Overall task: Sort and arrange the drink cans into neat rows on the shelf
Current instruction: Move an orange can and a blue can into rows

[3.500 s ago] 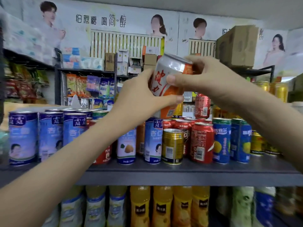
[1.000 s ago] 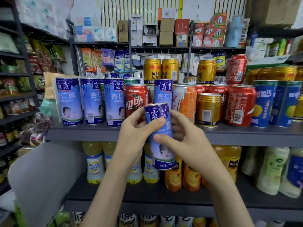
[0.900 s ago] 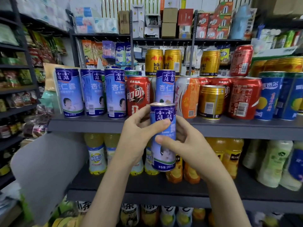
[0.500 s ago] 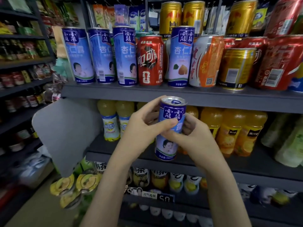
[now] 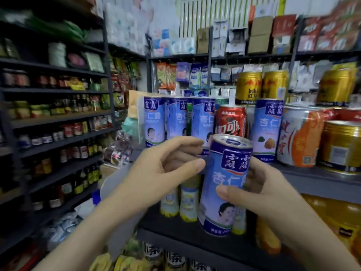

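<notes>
**A:** Where is the can?

**B:** The held blue can (image 5: 226, 169) is in front of the red can (image 5: 230, 120) and lower. It is out from the shelf (image 5: 312, 178) that the red can stands on, not resting on it. It is nearly upright, with its top leaning a little to the right.

**A:** Which of the hands has it?

**B:** The right hand (image 5: 261, 194) grips it. The thumb (image 5: 230, 192) lies across the front of the label and the fingers curl round the back.

**A:** And the other?

**B:** The left hand (image 5: 156, 173) holds nothing, and its fingers are loosely curved. It sits below and to the left of the red can. Its thumb tip is just beside the held blue can's left edge, but I cannot tell whether it touches.

**A:** What stands around the red can?

**B:** To its left is a row of three blue cans (image 5: 176, 120) with the same label. To its right there is one more blue can (image 5: 268, 124), then an orange-and-silver can (image 5: 300, 135), then a short gold can (image 5: 341, 145). Behind and above the red can, two tall gold cans (image 5: 248, 87) stand on top of other cans. Below it, under the shelf, pale yellow bottles (image 5: 189, 204) show beside the held blue can.
</notes>
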`<action>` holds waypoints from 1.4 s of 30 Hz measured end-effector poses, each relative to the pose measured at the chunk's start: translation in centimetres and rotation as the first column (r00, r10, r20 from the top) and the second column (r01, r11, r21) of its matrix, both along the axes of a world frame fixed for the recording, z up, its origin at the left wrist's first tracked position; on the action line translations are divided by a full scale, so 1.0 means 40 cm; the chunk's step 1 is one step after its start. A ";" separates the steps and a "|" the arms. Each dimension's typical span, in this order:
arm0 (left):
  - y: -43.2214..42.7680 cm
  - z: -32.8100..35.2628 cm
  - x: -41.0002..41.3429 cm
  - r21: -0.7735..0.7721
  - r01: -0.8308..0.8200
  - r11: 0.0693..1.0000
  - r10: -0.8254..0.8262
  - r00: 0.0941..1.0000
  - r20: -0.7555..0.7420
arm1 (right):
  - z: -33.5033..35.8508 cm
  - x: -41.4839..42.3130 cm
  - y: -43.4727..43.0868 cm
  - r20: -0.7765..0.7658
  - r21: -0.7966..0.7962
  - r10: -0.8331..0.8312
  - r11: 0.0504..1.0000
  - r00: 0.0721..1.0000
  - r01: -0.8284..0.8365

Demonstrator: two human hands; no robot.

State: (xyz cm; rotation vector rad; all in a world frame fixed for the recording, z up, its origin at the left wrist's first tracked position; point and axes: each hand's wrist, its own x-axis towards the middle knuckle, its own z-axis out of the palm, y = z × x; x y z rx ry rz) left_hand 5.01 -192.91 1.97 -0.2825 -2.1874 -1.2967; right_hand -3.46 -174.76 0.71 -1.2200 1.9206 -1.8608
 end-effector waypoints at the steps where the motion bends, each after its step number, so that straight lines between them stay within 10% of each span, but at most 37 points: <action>1: -0.033 0.019 0.009 -0.030 -0.043 0.999 0.042 0.998 -0.044 | 0.024 0.006 -0.012 -0.015 -0.006 0.000 1.000 1.000 -0.001; 7: -0.276 0.096 -0.009 -0.028 -0.226 0.974 0.213 0.948 -0.237 | 0.117 0.026 -0.144 -0.054 -0.219 -0.119 0.970 0.991 0.104; 16: -0.427 0.083 -0.200 -0.021 -0.207 0.978 0.204 0.974 -0.095 | 0.162 0.027 -0.308 -0.140 -0.336 -0.363 0.893 0.921 0.300; 42: -0.637 0.094 -0.201 0.378 0.078 0.922 -0.046 0.994 -0.095 | 0.453 -0.146 -0.569 -0.257 0.166 -0.333 0.910 0.907 0.381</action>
